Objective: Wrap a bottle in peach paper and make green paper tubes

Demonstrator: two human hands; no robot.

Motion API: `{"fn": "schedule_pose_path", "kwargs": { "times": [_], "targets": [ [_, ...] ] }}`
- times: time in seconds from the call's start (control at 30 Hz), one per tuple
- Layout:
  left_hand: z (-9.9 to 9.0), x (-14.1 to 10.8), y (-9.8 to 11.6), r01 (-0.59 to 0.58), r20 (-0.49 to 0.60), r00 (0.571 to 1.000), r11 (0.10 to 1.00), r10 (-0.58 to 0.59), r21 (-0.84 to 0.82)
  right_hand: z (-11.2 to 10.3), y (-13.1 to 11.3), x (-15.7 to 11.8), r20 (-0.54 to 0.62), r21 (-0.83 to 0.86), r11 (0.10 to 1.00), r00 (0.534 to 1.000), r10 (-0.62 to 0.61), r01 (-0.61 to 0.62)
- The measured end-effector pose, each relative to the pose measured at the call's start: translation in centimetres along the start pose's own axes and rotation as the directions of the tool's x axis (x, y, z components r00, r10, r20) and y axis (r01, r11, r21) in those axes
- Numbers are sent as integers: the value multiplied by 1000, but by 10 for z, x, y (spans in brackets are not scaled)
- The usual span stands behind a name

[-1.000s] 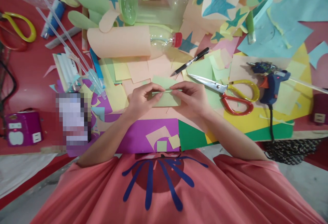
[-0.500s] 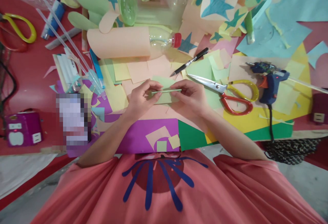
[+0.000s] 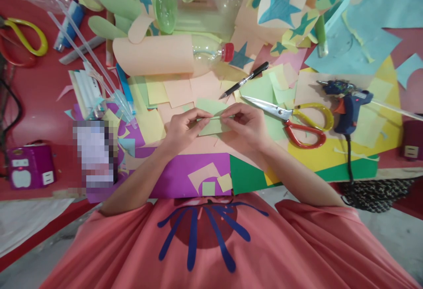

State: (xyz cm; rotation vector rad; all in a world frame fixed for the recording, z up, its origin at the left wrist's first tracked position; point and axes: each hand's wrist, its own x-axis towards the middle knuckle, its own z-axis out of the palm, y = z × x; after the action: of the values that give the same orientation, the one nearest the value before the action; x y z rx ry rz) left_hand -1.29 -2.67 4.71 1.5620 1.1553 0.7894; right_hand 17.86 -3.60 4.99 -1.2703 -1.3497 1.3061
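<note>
While both my hands meet over the middle of a cluttered red bench (image 3: 39,104), my left hand (image 3: 183,127) and right hand (image 3: 250,124) hold a thin pale-green paper strip (image 3: 216,117) crosswise between them. The fingers of each are clamped on it, thumb on the near side and index fingertip on the far side, with a short span showing between. Just beneath shows a light-green paper sheet (image 3: 213,128); I cannot tell whether the two are joined, or whether the strip is folded or rolled. To work it well, I should keep both pinches level and equally firm, pressing in small, matched movements, since paper this narrow could skew or crease if one side pulled harder. Care is due near the silver-bladed scissors with red and yellow handles (image 3: 280,112), whose tip lies just beside my right hand. Farther off lie a black-and-silver pen (image 3: 244,80) and a red-capped clear plastic bottle part-wrapped in peach paper (image 3: 172,54).
</note>
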Motion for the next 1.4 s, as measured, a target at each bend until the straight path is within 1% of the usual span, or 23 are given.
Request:
{"fn": "schedule_pose_path", "kwargs": {
  "times": [0.1,0.17,0.23,0.27,0.33,0.4,0.43,0.5,0.57,0.63,0.67,0.73,0.8,0.87,0.93,1.03,1.1,1.17,1.27,1.33,1.4],
  "targets": [
    [0,-1,0,-13,-7,1000,1000,13,-1,0,-1,0,-6,5,1000,1000,13,-12],
    [1,-2,0,-29,-25,999,1000,29,-3,1,-2,0,-42,59,997,998,43,-40],
    [4,-4,-1,-48,-63,997,999,46,-18,4,-1,0,-83,177,981,991,100,-85],
    [6,-6,-2,-59,-86,995,998,56,-31,6,-1,-1,-87,247,963,987,134,-109],
    [10,-9,-3,-75,-113,991,995,68,-63,11,-1,-3,-54,386,909,980,194,-158],
    [13,-12,-5,-69,-99,993,994,60,-83,16,-1,-5,-12,500,846,976,219,-184],
    [15,-13,-6,-52,-81,996,996,46,-78,19,-2,-6,-11,531,827,975,222,-183],
    [17,-17,-8,-6,-43,999,1000,4,-31,21,-4,-8,-47,522,836,973,225,-168],
    [17,-21,-10,27,-17,1000,999,-26,42,19,-6,-9,-82,437,884,971,224,-167],
    [16,-22,-9,13,13,1000,994,-15,112,15,-6,-8,-89,372,911,971,224,-176],
    [14,-22,-7,-21,39,999,990,16,141,13,-5,-7,-81,356,916,971,226,-184],
    [10,-19,-4,-141,112,986,973,122,183,9,-3,-5,-54,331,922,972,231,-201],
    [5,-13,-2,-291,183,949,938,258,190,5,-3,-2,-5,304,926,972,236,-224],
    [1,-7,-2,-395,227,908,901,353,178,3,-3,-1,64,302,922,970,234,-242],
    [-2,-3,-3,-448,281,875,880,395,158,3,-5,-1,129,339,903,964,232,-263],
    [-1,-3,-5,-466,348,846,877,404,115,5,-6,-3,204,390,867,947,247,-310],
    [0,-4,-5,-459,337,852,881,400,114,7,-5,-3,216,410,850,941,261,-330],
    [1,-5,-4,-453,299,867,881,399,136,8,-3,-3,211,431,836,938,274,-341],
    [3,-5,-6,-459,231,879,872,418,169,8,3,-3,262,433,817,920,291,-381],
    [3,-5,-8,-456,190,886,868,423,196,8,7,-4,296,405,825,910,291,-395],
    [3,-4,-10,-442,171,896,862,410,246,8,8,-4,296,368,843,909,293,-391]
  ]
}}
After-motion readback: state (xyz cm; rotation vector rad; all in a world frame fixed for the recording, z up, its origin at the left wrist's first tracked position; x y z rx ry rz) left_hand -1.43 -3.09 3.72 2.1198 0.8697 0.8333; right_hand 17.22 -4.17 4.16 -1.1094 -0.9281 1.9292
